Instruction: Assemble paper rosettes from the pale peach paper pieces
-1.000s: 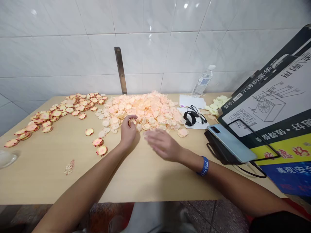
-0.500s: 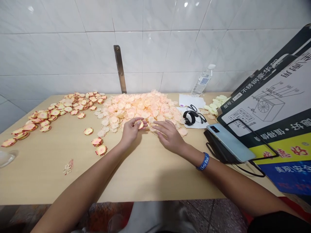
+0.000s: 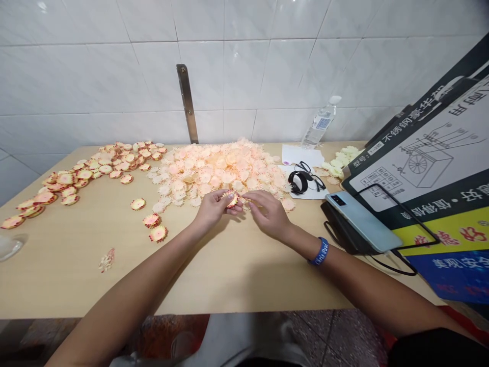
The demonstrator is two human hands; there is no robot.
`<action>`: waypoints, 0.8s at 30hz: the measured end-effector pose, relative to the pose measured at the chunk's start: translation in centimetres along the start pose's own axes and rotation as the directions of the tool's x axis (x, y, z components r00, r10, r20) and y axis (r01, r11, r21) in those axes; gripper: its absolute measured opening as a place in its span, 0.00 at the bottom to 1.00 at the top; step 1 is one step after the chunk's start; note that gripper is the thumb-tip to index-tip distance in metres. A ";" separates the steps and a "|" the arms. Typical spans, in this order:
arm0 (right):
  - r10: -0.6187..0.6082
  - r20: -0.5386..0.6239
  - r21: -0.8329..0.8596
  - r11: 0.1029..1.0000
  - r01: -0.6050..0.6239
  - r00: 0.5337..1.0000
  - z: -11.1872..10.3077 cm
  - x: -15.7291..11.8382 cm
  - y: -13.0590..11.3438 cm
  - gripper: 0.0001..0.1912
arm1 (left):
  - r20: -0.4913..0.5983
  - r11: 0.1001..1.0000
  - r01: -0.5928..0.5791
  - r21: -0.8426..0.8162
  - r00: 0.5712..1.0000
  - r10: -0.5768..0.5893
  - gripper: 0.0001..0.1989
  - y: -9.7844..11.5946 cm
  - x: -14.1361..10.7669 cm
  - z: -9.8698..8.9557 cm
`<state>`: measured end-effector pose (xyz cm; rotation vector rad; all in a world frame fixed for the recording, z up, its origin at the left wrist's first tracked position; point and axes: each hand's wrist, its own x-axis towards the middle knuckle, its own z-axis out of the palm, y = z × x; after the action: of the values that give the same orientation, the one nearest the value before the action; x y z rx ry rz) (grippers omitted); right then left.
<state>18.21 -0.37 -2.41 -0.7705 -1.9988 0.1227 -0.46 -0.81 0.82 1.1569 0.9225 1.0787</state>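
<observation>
Our left hand (image 3: 212, 211) pinched a fringed paper flower (image 3: 233, 200) in narrowed fingers before a pale heap of flowers (image 3: 214, 168); our right hand (image 3: 268, 214) sat just beside it, its grip unclear.

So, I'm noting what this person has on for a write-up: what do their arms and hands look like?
The left hand and right hand are bare, with no gloves, and the left forearm and right forearm have no sleeves. The right wrist wears a blue wristband with white lettering that reads Chris Paul.
</observation>
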 end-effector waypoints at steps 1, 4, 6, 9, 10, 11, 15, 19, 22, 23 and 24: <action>-0.002 -0.001 -0.003 1.000 0.002 1.000 0.0 0.0 0.0 0.13 | -0.005 1.000 0.006 0.021 1.000 -0.006 0.22 0.0 0.0 0.0; -0.013 0.000 -0.005 1.000 0.013 1.000 0.0 -0.1 0.1 0.13 | -0.045 0.992 0.014 0.126 0.999 -0.008 0.22 -0.1 -0.1 0.2; -0.020 -0.001 0.003 1.000 0.020 1.000 0.0 -0.1 0.1 0.14 | -0.083 0.974 0.009 0.227 0.997 0.010 0.26 -0.3 -0.2 0.2; -0.020 -0.011 0.024 1.000 0.020 1.000 0.0 -0.1 -0.1 0.13 | -0.077 0.927 -0.005 0.374 0.996 0.037 0.32 -0.5 -0.3 0.1; -0.012 -0.018 0.033 0.999 0.012 1.000 -0.1 -0.1 -0.2 0.12 | -0.061 0.913 -0.007 0.407 0.998 0.035 0.33 -0.5 -0.4 0.1; 0.003 -0.025 0.044 0.999 -0.002 1.000 -0.1 -0.1 -0.3 0.11 | -0.044 0.903 -0.006 0.429 0.999 0.028 0.33 -0.6 -0.5 0.1; 0.112 0.009 0.130 0.985 -0.112 0.994 -0.3 0.1 -1.1 0.11 | 0.052 0.879 -0.012 0.477 0.999 -0.015 0.35 -0.9 -0.8 0.2; 0.189 0.053 0.262 0.945 -0.196 0.981 -0.1 0.3 -1.8 0.08 | 0.127 0.852 -0.134 0.505 0.989 0.081 0.34 -1.0 -0.8 0.4; 0.270 0.044 0.342 0.901 -0.269 0.962 -0.1 0.4 -2.0 0.10 | 0.149 0.869 -0.181 0.460 0.981 0.126 0.30 -1.0 -0.8 0.5; 0.317 0.045 0.363 0.878 -0.312 0.947 -0.1 0.5 -1.9 0.10 | 0.160 0.882 -0.183 0.434 0.979 0.124 0.27 -1.0 -0.8 0.6; 0.371 0.049 0.385 0.850 -0.360 0.927 0.0 0.5 -1.8 0.10 | 0.166 0.896 -0.178 0.408 0.979 0.119 0.25 -1.0 -0.8 0.7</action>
<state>17.21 -1.56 -1.30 -0.8743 -1.7015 0.7104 0.22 -1.84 -0.03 1.6632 0.9983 0.9280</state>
